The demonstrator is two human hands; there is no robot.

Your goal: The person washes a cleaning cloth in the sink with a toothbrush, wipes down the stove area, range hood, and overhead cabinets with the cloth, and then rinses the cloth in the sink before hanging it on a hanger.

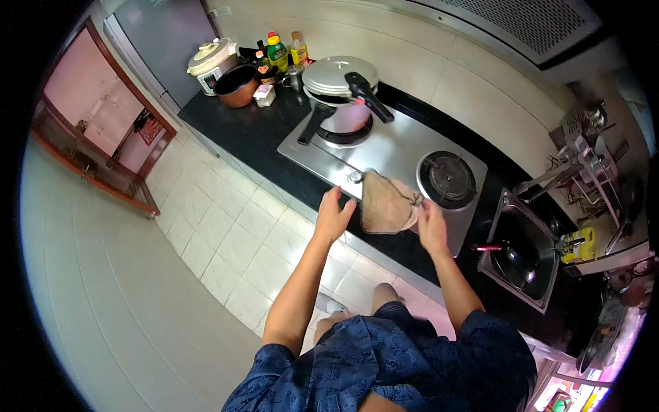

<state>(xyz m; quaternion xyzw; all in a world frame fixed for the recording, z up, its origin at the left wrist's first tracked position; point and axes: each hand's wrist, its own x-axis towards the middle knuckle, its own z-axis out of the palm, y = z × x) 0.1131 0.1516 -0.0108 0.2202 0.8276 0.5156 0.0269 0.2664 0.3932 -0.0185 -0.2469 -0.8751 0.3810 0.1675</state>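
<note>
A brownish cloth (384, 204) hangs in front of me over the front part of the steel gas stove (398, 147). My right hand (432, 228) pinches its right edge, where the fabric is bunched. Just left of the cloth is my left hand (334, 215), its thumb and fingers apart and nothing in it. A small gap seems to separate that hand from the cloth. Beyond the cloth, a pressure cooker (340, 77) with black handles sits on the left burner. The right burner (447, 180) has no pot on it.
At the counter's left end stand a rice cooker (211, 63), a dark pot (237, 86) and several sauce bottles (277, 53). To the right, a sink (494, 264) holds a wok (516, 264). A utensil rack (583, 158) is behind it. The range hood (508, 27) hangs overhead.
</note>
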